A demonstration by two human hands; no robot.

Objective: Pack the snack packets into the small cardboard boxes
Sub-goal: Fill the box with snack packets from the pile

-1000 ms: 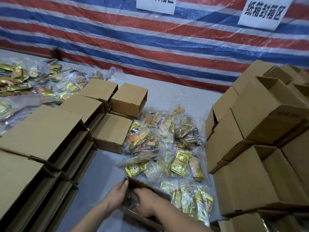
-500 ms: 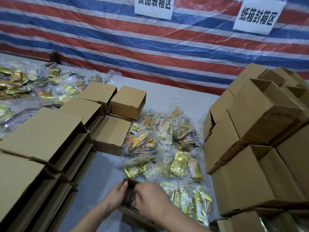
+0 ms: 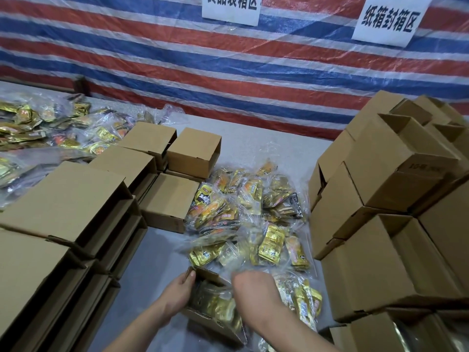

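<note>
Honestly risky spot: left hand [image 3: 179, 292] gripping the wall of the small box [image 3: 203, 313] at bottom centre, right hand [image 3: 250, 288] pushing a packet bag [image 3: 218, 304] in, grip hidden, can't tell. Could snag the slippery plastic, spill onto the surface [image 3: 152, 262], or tip the box.

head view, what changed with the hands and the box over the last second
The right hand lifted out of the small open box toward the loose snack packets, uncovering the gold packets inside. The left hand kept its hold on the box's left wall. Box, packet pile and cardboard stacks did not visibly move.
</note>
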